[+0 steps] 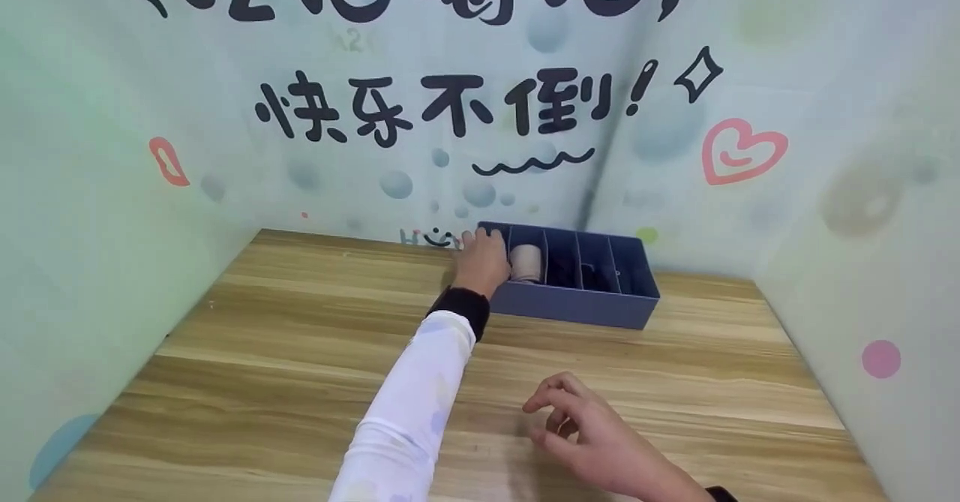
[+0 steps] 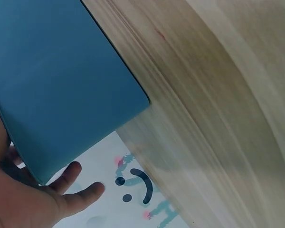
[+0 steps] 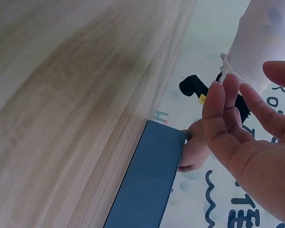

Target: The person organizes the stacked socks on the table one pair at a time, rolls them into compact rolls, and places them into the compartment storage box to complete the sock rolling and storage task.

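A blue storage box (image 1: 577,308) with a row of compartments stands against the back wall. My left hand (image 1: 482,262) reaches over its left end, fingers bent down at the leftmost compartment. In the left wrist view, two fingers (image 2: 85,194) extend outside the box's corner, while others go behind the wall's rim. I cannot tell whether those hidden fingertips hold anything. A beige rolled cloth (image 1: 526,262) sits in the adjoining compartment. Dark cloth items (image 1: 598,277) lie farther right in the box. Nearer the front, my right hand (image 1: 600,434) hovers over the table, empty, its fingers loosely bent.
The wood-grain table (image 1: 285,367) meets a printed fabric backdrop (image 1: 420,187) right behind the box. More fabric rises along the left and right sides. My left sleeve (image 1: 409,412) crosses the middle of the table.
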Demonstrator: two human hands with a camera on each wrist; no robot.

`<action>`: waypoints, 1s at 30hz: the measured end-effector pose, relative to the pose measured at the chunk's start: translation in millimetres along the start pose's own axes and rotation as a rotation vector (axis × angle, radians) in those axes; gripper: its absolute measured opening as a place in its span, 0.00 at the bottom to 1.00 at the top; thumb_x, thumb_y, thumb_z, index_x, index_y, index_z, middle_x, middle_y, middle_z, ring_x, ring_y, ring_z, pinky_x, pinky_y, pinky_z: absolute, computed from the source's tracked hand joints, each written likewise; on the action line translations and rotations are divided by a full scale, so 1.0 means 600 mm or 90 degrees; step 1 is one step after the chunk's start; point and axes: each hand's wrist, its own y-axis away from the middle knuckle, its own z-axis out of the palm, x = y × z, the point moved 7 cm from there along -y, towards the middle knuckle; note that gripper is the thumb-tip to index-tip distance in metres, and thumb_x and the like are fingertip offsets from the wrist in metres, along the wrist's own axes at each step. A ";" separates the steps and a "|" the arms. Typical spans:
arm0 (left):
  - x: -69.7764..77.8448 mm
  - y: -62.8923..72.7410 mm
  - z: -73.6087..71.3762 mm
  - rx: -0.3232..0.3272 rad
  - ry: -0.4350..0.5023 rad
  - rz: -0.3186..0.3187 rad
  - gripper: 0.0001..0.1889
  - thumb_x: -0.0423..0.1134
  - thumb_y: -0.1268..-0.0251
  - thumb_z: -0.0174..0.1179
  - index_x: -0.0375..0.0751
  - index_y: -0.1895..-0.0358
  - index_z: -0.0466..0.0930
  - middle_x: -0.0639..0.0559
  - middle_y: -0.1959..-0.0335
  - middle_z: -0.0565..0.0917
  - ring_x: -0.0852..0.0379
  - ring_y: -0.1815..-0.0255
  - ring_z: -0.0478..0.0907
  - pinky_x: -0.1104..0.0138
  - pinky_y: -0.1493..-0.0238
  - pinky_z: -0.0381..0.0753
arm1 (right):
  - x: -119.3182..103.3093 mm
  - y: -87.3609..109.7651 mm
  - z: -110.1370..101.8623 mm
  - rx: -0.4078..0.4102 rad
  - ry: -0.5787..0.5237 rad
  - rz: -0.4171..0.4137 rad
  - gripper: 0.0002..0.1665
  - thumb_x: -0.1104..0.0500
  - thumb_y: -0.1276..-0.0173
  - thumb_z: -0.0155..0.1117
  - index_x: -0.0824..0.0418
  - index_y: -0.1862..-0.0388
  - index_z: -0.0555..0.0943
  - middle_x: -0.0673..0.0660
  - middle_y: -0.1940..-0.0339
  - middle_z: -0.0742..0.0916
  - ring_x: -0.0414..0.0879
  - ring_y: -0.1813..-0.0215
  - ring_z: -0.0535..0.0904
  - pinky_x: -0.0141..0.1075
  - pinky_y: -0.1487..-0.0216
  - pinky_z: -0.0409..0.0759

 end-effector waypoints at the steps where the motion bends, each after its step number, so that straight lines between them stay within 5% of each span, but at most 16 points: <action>1: -0.001 0.000 0.001 -0.005 -0.004 -0.002 0.23 0.44 0.22 0.59 0.36 0.31 0.78 0.38 0.24 0.71 0.36 0.24 0.66 0.39 0.33 0.80 | 0.000 0.001 0.001 -0.002 0.001 -0.004 0.09 0.57 0.25 0.68 0.51 0.48 0.85 0.51 0.45 0.79 0.34 0.60 0.79 0.29 0.55 0.81; 7: -0.010 0.001 0.014 -0.066 0.006 -0.037 0.18 0.43 0.22 0.56 0.40 0.41 0.88 0.39 0.12 0.51 0.29 0.15 0.50 0.33 0.30 0.75 | 0.001 0.005 0.003 -0.015 0.028 -0.005 0.10 0.55 0.24 0.68 0.54 0.48 0.85 0.51 0.44 0.78 0.34 0.58 0.79 0.29 0.54 0.82; 12: -0.023 0.002 0.020 -0.096 0.055 -0.081 0.20 0.45 0.21 0.55 0.41 0.36 0.85 0.37 0.10 0.44 0.30 0.12 0.44 0.34 0.23 0.68 | 0.003 0.005 0.004 -0.027 0.038 0.006 0.12 0.54 0.23 0.67 0.57 0.47 0.85 0.50 0.45 0.78 0.34 0.58 0.79 0.29 0.54 0.83; 16: -0.026 0.005 0.004 -0.050 0.086 -0.072 0.24 0.42 0.24 0.60 0.38 0.30 0.80 0.34 0.12 0.49 0.33 0.12 0.49 0.37 0.25 0.72 | 0.002 0.005 0.006 -0.025 0.039 -0.013 0.11 0.54 0.23 0.67 0.58 0.47 0.85 0.50 0.47 0.79 0.33 0.58 0.79 0.29 0.55 0.83; 22: -0.012 0.016 -0.053 0.038 0.141 0.020 0.23 0.32 0.28 0.55 0.35 0.32 0.77 0.34 0.15 0.56 0.35 0.17 0.57 0.44 0.28 0.77 | 0.005 0.001 -0.002 0.003 0.069 -0.047 0.10 0.56 0.24 0.67 0.57 0.48 0.85 0.50 0.48 0.81 0.36 0.55 0.80 0.33 0.53 0.84; 26: 0.002 0.069 -0.090 0.098 0.217 0.097 0.16 0.28 0.29 0.51 0.34 0.42 0.80 0.35 0.17 0.61 0.34 0.17 0.59 0.47 0.25 0.74 | 0.012 0.001 -0.028 0.077 0.143 -0.043 0.10 0.58 0.26 0.68 0.54 0.47 0.85 0.47 0.45 0.82 0.46 0.44 0.82 0.45 0.41 0.84; 30: 0.014 0.161 -0.110 0.152 0.219 0.166 0.14 0.33 0.25 0.53 0.34 0.42 0.80 0.34 0.19 0.66 0.33 0.17 0.61 0.44 0.19 0.67 | 0.025 0.003 -0.061 0.161 0.183 0.002 0.17 0.60 0.25 0.67 0.56 0.39 0.83 0.56 0.34 0.82 0.56 0.30 0.79 0.57 0.29 0.78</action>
